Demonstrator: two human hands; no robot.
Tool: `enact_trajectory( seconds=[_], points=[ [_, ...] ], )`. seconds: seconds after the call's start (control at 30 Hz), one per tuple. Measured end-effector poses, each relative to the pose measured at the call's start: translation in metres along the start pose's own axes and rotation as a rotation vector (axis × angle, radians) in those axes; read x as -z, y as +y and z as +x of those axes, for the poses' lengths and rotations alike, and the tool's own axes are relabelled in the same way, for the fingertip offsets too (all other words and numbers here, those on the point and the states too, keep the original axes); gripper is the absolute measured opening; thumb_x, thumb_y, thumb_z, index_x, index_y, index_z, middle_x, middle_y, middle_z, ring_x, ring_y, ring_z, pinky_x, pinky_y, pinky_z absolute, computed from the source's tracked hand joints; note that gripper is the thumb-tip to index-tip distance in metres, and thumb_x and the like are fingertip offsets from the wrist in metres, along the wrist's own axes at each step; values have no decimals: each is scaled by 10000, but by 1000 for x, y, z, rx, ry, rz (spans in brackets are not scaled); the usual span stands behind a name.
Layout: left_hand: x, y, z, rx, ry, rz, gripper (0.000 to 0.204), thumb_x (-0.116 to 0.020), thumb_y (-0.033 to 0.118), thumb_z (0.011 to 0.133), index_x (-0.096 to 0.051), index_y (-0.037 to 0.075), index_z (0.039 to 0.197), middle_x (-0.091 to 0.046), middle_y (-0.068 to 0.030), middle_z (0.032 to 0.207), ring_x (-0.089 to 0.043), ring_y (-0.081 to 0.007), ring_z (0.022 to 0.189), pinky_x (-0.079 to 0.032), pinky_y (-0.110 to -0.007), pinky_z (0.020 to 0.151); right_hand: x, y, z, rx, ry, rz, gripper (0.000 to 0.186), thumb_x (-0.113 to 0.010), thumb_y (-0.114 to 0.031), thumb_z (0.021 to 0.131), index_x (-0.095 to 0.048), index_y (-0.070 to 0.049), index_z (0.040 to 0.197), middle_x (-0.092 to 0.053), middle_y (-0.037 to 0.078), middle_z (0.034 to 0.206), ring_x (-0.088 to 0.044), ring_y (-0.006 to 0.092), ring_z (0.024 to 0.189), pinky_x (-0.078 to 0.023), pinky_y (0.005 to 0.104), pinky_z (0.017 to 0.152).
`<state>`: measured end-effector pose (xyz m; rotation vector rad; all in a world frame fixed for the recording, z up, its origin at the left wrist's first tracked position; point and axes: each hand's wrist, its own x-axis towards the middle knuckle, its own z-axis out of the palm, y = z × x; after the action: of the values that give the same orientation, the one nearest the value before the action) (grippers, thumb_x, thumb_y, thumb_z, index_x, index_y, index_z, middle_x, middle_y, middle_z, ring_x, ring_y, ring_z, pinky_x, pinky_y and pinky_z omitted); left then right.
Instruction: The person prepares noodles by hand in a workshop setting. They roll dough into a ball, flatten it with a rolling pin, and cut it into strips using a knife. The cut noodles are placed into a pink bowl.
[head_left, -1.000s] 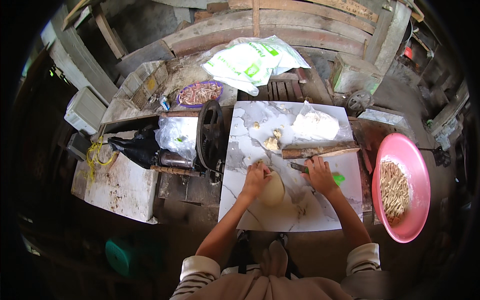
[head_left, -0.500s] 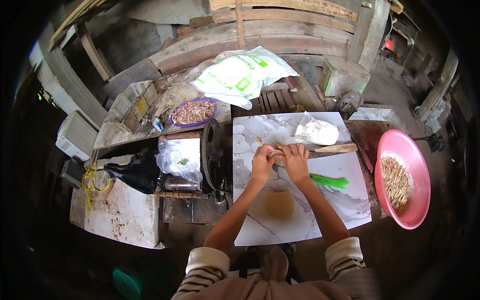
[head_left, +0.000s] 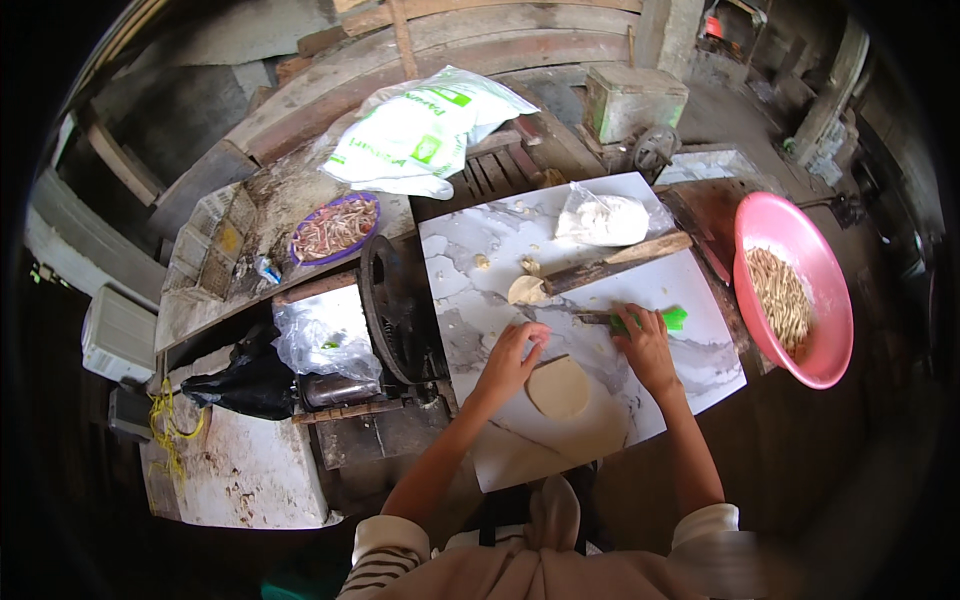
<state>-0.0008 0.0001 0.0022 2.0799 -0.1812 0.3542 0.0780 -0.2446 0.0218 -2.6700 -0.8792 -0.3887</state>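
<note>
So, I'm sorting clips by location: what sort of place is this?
Probably a rustic food workshop: a dough round on a marble-patterned board, a pink basin of pale strips, and a dark wheel.

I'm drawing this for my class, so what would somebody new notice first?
Probably the big pink basin at the right, with pale strips inside. Next might be the shiny white bag with green printing, beyond the marble-patterned board. On that board, a flat, pale dough piece lies near the left hand, and the right hand is at a bright green knife handle.
</note>
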Motion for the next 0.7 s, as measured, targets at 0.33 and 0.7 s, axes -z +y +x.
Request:
enact_trajectory(
  seconds=[0.33,0.7],
  points=[
    [-21,17,-12,-11,-121,-156,378,-599,46,867,-451,55,1215,-641,-99,1013,-602,-243,944,-484,-347,826,3,-14,-29,-78,-65,17,336,-550,-103,853,-493,-59,1181,-558,154,1022,-566,326,910,-486,439,761],
    [-13,23,-15,99,-145,-206,388,-577,42,896,-436,57,1258,-632,-104,1096,-589,-247,1052,-462,-340,906,39,-105,-49,-276,-475,-21,807,-490,22,809,-119,-174,1498,-592,219,863,-637,359,635,-533,452,568]
  ],
)
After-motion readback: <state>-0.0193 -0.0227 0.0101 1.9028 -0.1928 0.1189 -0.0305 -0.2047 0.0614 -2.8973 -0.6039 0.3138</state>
